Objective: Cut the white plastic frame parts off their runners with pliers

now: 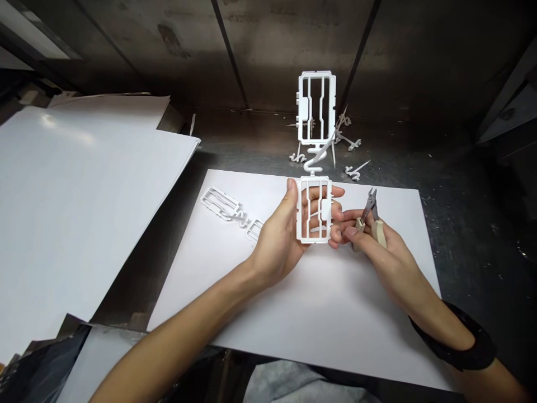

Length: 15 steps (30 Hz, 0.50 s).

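My left hand (274, 238) holds a white plastic moulded part (299, 210) upright by its lower frame. It is made of two rectangular barred frames joined by a curvy runner, the upper one rising above my fingers. In my right hand (388, 254) are side cutters (371, 207) with pale handles, their jaws pointing up and slightly parted. The right fingertips come close to the left ones beside the lower frame; whether they touch is unclear. A second moulded part (220, 202) of the same kind lies on the white sheet, partly hidden behind my left hand.
Beneath my hands a white sheet (335, 319) covers part of the dark metal bench (470, 235). Several cut-off runner pieces (353, 170) lie beyond it. A stack of large white sheets (96, 173) stands at the left, and a metal wall (277, 50) closes the back.
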### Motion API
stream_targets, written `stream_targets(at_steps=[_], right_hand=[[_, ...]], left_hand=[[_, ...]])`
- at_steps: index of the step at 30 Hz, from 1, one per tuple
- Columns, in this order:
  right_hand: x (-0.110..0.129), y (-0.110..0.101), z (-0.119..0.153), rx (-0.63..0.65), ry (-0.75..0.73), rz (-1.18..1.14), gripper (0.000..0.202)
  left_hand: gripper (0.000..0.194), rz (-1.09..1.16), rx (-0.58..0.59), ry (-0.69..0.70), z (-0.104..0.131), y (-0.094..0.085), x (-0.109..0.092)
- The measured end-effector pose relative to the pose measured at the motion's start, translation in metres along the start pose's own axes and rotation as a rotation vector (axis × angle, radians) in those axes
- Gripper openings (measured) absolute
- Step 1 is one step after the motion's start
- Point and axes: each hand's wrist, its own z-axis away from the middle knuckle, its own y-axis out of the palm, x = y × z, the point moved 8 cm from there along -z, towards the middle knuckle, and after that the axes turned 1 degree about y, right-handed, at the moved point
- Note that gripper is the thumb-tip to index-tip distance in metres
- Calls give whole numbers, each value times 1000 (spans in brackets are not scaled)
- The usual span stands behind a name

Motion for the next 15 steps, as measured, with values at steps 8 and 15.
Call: stream_targets(at_steps=[8, 15], right_hand=[[14, 10, 1, 90, -8, 78, 27], [8, -7, 5, -26, -9, 102, 47]], left_hand=[[66, -11, 38, -17, 0, 3, 0], [49, -231, -88, 95, 1, -3, -8]])
